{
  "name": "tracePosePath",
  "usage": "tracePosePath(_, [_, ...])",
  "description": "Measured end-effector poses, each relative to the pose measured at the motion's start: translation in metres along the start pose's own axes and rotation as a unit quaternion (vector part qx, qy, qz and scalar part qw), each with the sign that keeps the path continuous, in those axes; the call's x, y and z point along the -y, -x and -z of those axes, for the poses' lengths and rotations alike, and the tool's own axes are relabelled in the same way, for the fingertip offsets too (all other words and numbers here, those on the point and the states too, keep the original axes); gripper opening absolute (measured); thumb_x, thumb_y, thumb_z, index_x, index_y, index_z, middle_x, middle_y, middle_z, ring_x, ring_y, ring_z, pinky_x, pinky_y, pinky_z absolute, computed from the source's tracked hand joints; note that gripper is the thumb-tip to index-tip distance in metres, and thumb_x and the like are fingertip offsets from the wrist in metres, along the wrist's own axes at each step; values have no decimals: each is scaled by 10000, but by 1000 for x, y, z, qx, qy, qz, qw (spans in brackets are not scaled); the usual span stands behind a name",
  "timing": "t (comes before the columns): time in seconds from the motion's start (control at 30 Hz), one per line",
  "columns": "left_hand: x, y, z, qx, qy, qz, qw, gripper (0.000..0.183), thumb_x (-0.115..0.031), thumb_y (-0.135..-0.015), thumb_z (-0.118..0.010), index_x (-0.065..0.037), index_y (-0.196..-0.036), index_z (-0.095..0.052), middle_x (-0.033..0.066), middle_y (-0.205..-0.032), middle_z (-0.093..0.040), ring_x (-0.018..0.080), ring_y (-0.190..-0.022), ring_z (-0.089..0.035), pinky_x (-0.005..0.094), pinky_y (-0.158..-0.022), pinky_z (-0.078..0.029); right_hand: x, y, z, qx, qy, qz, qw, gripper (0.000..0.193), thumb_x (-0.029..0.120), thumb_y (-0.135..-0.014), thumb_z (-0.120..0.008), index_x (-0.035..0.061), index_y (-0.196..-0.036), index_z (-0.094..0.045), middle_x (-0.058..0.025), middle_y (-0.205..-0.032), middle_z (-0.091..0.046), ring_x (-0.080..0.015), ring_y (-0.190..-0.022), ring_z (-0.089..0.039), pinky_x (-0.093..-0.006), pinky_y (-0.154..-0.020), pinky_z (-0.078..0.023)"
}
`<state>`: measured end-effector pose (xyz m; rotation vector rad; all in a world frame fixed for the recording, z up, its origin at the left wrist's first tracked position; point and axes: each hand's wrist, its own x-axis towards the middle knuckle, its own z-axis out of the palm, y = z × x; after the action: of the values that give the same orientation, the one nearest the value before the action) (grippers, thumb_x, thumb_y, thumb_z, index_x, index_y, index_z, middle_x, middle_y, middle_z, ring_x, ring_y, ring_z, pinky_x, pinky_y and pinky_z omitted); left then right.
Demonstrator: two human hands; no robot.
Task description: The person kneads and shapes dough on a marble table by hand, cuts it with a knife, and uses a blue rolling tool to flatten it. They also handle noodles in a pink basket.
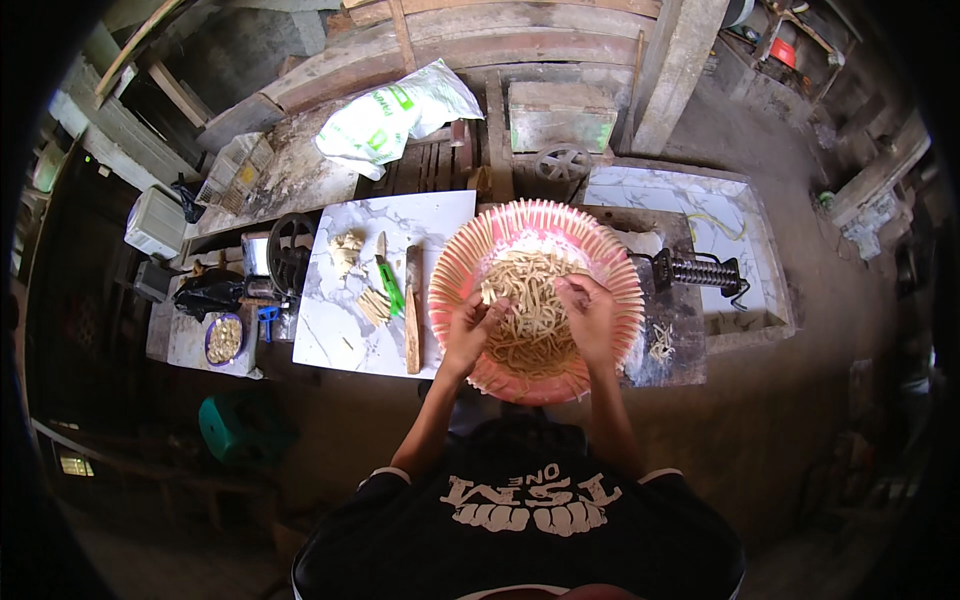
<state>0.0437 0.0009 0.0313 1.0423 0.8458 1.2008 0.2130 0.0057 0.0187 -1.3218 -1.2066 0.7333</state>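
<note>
A round pink basin (530, 388) stands in front of me, with pale dough strips laid side by side around its rim. Inside lies a tangled heap of floury dough strips (527, 290), paler on top and browner toward me. My left hand (476, 328) is over the left part of the heap, fingers closed round a pale dough strip. Over the right part, my right hand (590, 315) has its fingertips pinched together; what is between them is too small to make out.
Left of the basin, a white marbled board (335, 300) bears a dough lump (346, 252), cut strips (374, 306), a green-handled knife (389, 280) and a wooden-handled blade (413, 315). A hand-cranked roller machine (700, 272) stands right. A white sack (385, 125) lies behind.
</note>
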Motion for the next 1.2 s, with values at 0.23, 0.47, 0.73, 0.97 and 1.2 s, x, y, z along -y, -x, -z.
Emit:
tracePosePath(0.23, [12, -9, -16, -13, -19, -8, 1000, 162, -129, -838, -495, -2, -902, -571, -1, -781, -584, 37, -665, -494, 182, -597, -397, 25, 2, -6, 29, 121, 94, 988, 171, 128, -754, -598, 0, -867, -582, -69, -723, -588, -100, -622, -513, -216, -569, -408])
tracePosePath(0.47, [10, -11, -18, -47, 127, 49, 990, 132, -150, -826, -519, -43, -827, -596, -17, -761, -573, 23, -667, -473, 182, -598, -375, 27, 12, -17, 155, -60, -30, 986, 189, 119, -767, -584, -9, -905, -583, -43, -770, -589, -79, -671, -503, -204, -598, -409])
tracePosePath(0.73, [-5, -6, -14, -43, 131, 52, 989, 167, -185, -828, -520, -38, -804, -594, -33, -770, -567, 26, -692, -483, 189, -621, -387, 22, 11, -30, 107, -169, -33, 979, 175, 73, -778, -566, -38, -912, -575, -22, -758, -585, -42, -664, -492, -182, -604, -408])
tracePosePath(0.97, [4, -6, -12, -15, 78, 46, 996, 210, -187, -837, -503, -6, -897, -591, -12, -805, -584, 32, -707, -500, 192, -642, -399, 20, 9, -33, 87, -152, -60, 983, 195, 66, -753, -599, -46, -911, -571, -17, -761, -583, -37, -683, -499, -170, -605, -402])
tracePosePath(1.2, [-6, -7, -7, -70, 59, 30, 995, 297, -188, -853, -463, 40, -1037, -516, 107, -969, -575, 151, -950, -523, 276, -837, -404, 18, -5, -10, -74, -113, 37, 990, 167, 18, -752, -576, -61, -899, -565, -39, -756, -590, -56, -652, -513, -173, -568, -406])
